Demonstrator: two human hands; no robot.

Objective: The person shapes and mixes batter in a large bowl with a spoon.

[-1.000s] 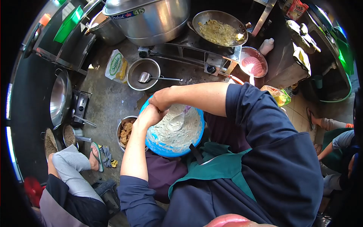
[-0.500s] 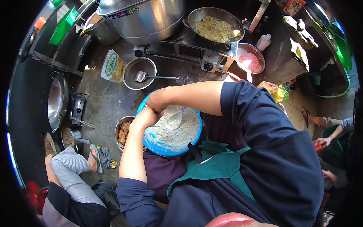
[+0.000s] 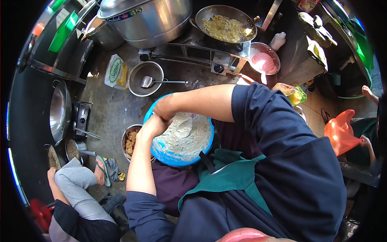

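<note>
My left hand (image 3: pixel 155 126) and my right hand (image 3: pixel 164 108) are pressed together over the left rim of a blue basin (image 3: pixel 160 148). The fingers of both are closed, and whatever lies between them is hidden. Thick, pale batter (image 3: pixel 185 133) with bits mixed in fills much of the basin and smears its inner wall. Just left of the basin stands a metal pot (image 3: pixel 125 139) with brown fried pieces (image 3: pixel 131 141) in it.
A strainer bowl (image 3: pixel 135 86) with a spatula (image 3: pixel 148 82) across it lies on the floor beyond the basin. Behind are a stove (image 3: pixel 231 60), a frying pan (image 3: pixel 201 16) and a large steamer (image 3: pixel 149 30). A person sits at left; another, at right, holds an orange bag (image 3: pixel 342 133).
The person at right now holds up a spread orange plastic bag. The view has shifted slightly. My hands stay together over the basin's left rim.
</note>
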